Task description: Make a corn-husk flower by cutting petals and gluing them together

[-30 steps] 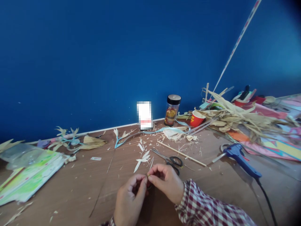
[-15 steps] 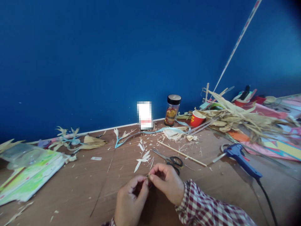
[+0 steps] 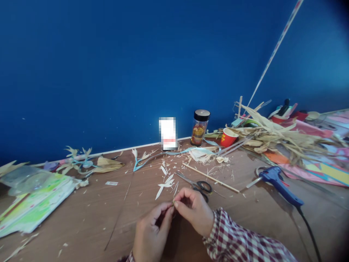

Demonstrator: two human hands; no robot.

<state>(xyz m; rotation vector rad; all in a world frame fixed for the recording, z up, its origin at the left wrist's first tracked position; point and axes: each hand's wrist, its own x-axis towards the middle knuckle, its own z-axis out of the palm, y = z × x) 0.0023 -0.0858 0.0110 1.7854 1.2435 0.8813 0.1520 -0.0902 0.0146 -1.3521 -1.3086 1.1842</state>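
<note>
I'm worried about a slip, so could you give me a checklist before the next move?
1. Left hand and right hand both at the small piece: ok.
2. Firm grip on that piece: cannot tell, mostly hidden.
3. Scissors out of both hands, on the table: ok.
4. Glue gun lying apart from the hands: ok.
5. Glue gun cool: cannot tell.
6. Table free of scraps: not ok, many scattered.

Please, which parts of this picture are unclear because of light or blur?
Head view, centre: the bright block is pixelated, its content unreadable; head view, right: the colourful sheets look soft, the upper corner dark; head view, bottom: the small piece between the fingers is too tiny to identify.
</note>
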